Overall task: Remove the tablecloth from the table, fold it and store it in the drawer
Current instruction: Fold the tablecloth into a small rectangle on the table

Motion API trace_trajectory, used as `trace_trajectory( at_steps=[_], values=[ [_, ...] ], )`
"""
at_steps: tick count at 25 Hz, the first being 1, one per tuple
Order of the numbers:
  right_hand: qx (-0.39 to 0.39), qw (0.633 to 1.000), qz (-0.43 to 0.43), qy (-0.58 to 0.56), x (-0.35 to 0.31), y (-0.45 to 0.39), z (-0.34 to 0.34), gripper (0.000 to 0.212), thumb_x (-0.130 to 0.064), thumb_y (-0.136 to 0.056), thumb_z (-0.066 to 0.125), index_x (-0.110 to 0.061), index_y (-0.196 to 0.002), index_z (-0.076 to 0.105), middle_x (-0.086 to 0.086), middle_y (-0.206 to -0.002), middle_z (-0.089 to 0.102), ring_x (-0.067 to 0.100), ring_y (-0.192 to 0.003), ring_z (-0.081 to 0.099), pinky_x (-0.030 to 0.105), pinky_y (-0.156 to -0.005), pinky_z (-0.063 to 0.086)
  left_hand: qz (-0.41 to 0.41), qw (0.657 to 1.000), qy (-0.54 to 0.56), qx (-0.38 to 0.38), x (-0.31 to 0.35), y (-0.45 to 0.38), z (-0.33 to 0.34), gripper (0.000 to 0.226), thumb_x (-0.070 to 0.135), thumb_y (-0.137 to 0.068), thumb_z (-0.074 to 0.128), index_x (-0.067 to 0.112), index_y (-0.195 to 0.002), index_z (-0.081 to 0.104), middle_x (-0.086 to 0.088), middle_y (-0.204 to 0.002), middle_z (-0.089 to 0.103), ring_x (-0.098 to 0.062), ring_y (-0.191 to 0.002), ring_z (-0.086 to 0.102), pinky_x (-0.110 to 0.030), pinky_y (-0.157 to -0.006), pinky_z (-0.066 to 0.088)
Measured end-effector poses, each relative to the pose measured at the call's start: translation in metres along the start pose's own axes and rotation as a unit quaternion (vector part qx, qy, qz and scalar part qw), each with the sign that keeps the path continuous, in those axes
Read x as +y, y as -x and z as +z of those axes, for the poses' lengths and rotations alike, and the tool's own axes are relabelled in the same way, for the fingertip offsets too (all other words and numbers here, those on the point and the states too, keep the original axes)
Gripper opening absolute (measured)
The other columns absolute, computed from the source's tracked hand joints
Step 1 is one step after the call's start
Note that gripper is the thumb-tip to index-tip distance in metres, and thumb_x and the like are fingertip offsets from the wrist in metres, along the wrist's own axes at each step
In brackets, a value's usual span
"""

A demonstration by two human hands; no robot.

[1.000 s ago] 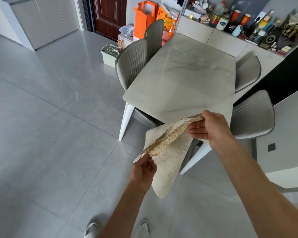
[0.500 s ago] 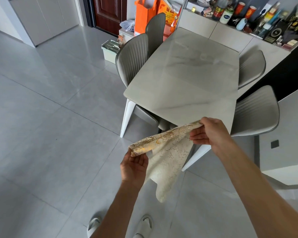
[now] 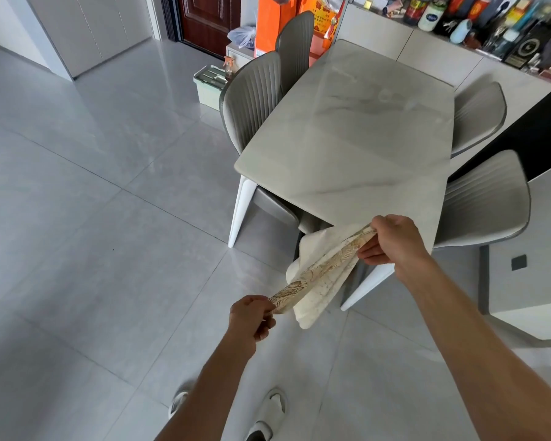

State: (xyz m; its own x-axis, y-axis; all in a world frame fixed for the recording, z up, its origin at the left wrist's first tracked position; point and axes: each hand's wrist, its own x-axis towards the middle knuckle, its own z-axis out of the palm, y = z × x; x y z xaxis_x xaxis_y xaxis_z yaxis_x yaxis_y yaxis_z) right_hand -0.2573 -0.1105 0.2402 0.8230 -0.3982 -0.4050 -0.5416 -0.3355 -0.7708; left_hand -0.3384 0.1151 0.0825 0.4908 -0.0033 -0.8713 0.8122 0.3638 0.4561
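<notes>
The cream tablecloth (image 3: 318,275), with a gold leaf pattern, is off the table and folded into a narrow hanging piece. It is stretched taut in the air between my two hands, in front of the table's near edge. My left hand (image 3: 252,318) pinches its lower left end. My right hand (image 3: 392,243) grips its upper right end, just at the table's near corner. A white underside fold hangs below the stretched edge. The marble table top (image 3: 357,128) is bare. No drawer is clearly visible.
Grey chairs stand on both sides of the table, two on the left (image 3: 255,97) and two on the right (image 3: 487,198). A cluttered sideboard (image 3: 490,30) runs behind. Orange bags (image 3: 271,23) and a green box (image 3: 209,85) sit by the dark door. Grey tiled floor (image 3: 93,233) spreads left.
My left hand has pulled down and away to the left, and the cloth has gone from a loose sagging fold to a taut narrow band between both hands.
</notes>
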Motion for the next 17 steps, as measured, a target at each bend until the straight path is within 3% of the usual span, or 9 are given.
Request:
trace_trajectory(
  at_steps=[2, 6, 10, 17],
  values=[
    [0.010, 1.000, -0.007, 0.011, 0.002, -0.001, 0.002, 0.024, -0.017, -0.093, 0.043, 0.001, -0.088, 0.058, 0.016, -0.055, 0.070, 0.027, -0.048, 0.069, 0.033, -0.046, 0.059, -0.026, 0.999, 0.044, -0.001, -0.003, 0.002, -0.003, 0.020, 0.001, -0.074, 0.065, 0.002, -0.093, 0.070, -0.006, -0.054, 0.062, -0.015, -0.043, 0.055, -0.021, -0.039, 0.040],
    [0.027, 0.999, -0.018, 0.031, 0.005, -0.005, 0.001, 0.023, -0.018, -0.093, 0.042, -0.001, -0.088, 0.057, 0.013, -0.055, 0.070, 0.026, -0.048, 0.070, 0.030, -0.043, 0.057, -0.126, 0.970, 0.188, -0.087, -0.006, 0.006, -0.012, 0.023, 0.003, -0.077, 0.066, -0.001, -0.099, 0.065, -0.011, -0.062, 0.068, -0.017, -0.051, 0.063, -0.021, -0.040, 0.045],
    [0.038, 0.998, -0.022, 0.040, 0.007, -0.010, -0.003, 0.024, -0.019, -0.093, 0.042, -0.002, -0.087, 0.057, 0.011, -0.057, 0.071, 0.027, -0.051, 0.071, 0.032, -0.049, 0.057, -0.128, 0.965, 0.204, -0.099, -0.004, 0.011, -0.015, 0.024, 0.005, -0.074, 0.076, 0.003, -0.097, 0.068, -0.008, -0.064, 0.067, -0.013, -0.052, 0.062, -0.020, -0.039, 0.046],
    [0.039, 0.997, -0.036, 0.059, 0.007, -0.013, 0.002, 0.025, -0.019, -0.092, 0.042, -0.001, -0.088, 0.059, 0.010, -0.054, 0.070, 0.028, -0.052, 0.071, 0.033, -0.051, 0.058, -0.132, 0.975, 0.156, -0.089, -0.001, 0.019, -0.020, 0.014, 0.001, -0.070, 0.071, 0.003, -0.085, 0.069, -0.007, -0.061, 0.061, -0.013, -0.048, 0.057, -0.020, -0.039, 0.040]
  ],
)
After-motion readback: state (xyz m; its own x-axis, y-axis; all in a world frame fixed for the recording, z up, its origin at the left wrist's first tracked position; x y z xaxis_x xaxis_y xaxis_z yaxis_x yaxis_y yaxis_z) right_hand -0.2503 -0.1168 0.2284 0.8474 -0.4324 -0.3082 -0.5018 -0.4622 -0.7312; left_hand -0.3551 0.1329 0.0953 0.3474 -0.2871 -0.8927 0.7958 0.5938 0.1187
